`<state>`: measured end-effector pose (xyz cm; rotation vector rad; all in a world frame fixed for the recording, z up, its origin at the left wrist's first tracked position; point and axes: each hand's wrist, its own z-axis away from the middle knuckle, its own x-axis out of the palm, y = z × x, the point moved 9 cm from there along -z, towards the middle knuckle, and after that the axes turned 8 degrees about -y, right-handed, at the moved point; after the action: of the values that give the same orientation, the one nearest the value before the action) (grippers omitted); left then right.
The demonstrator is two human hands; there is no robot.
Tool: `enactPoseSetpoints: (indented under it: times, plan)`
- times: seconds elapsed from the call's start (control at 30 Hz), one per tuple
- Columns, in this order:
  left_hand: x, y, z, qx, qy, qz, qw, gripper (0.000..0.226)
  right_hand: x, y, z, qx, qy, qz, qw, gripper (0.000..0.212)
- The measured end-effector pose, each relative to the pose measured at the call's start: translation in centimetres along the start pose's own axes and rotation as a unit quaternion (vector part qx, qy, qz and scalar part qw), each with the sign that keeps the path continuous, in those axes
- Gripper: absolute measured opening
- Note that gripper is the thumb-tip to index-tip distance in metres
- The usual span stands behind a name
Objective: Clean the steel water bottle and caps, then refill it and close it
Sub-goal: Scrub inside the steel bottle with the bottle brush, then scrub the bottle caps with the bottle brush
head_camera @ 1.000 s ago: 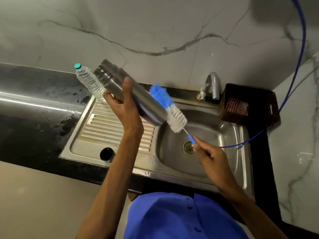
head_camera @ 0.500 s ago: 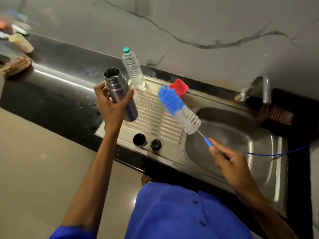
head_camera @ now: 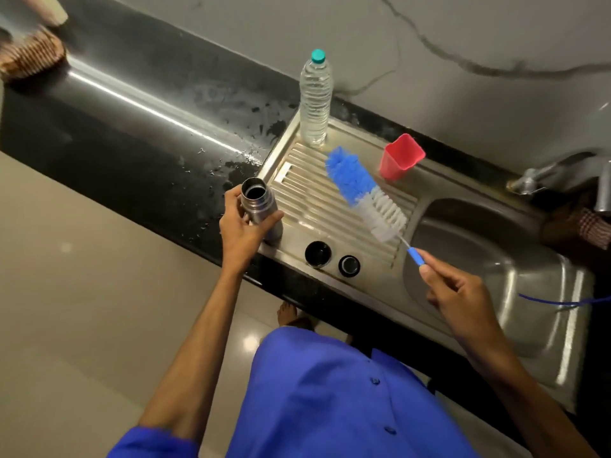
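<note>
My left hand (head_camera: 243, 231) grips the steel water bottle (head_camera: 259, 206) upright, its open mouth up, at the front left corner of the ribbed drainboard (head_camera: 334, 206). My right hand (head_camera: 453, 287) pinches the thin blue handle of a bottle brush (head_camera: 363, 193); its blue and white bristle head hangs over the drainboard, apart from the bottle. Two dark round caps (head_camera: 318, 253) (head_camera: 349, 265) lie on the drainboard's front edge between my hands.
A clear plastic water bottle (head_camera: 315, 97) with a teal cap stands at the drainboard's back. A red cup (head_camera: 400, 157) stands near it. The sink basin (head_camera: 489, 266) and tap (head_camera: 562, 175) lie to the right. The black counter (head_camera: 132, 127) is wet.
My left hand has turned the steel bottle from tilted over the sink to upright and lowered it to the drainboard's left corner. The brush came out and now hangs apart from it.
</note>
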<state>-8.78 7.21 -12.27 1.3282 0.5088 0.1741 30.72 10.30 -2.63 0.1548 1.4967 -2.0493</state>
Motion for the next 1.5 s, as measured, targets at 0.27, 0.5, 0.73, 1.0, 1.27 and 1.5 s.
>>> enactPoseSetpoints:
  times: [0.27,0.5,0.73,1.0,1.27,1.5]
  plan:
    - [-0.1,-1.4,-0.6,0.005,-0.058,-0.012,0.998,0.081,1.4,0.5,0.2,0.064,0.038,-0.016,0.997,0.029]
    - [-1.0,-4.2,0.8,-0.083,-0.054,-0.033,0.995,0.093,3.8,0.3,0.0,0.073,0.017,-0.013,0.997,0.03]
    - [3.5,-7.5,9.8,-0.213,-0.044,-0.071,0.973,0.04,2.0,2.8,-0.6,0.077,-0.004,-0.018,0.997,0.033]
    - [20.6,0.4,9.9,0.125,-0.263,-0.355,0.888,0.064,-3.8,6.0,0.0,0.055,-0.001,0.006,0.998,0.03]
    - [25.5,-2.7,5.4,0.032,-0.301,-0.585,0.752,0.044,-11.4,5.0,0.4,-0.008,0.014,0.214,0.977,0.032]
    - [25.2,0.3,3.4,0.03,-0.257,-0.467,0.846,0.047,-17.5,-1.9,-2.3,-0.122,0.137,0.569,0.802,0.033]
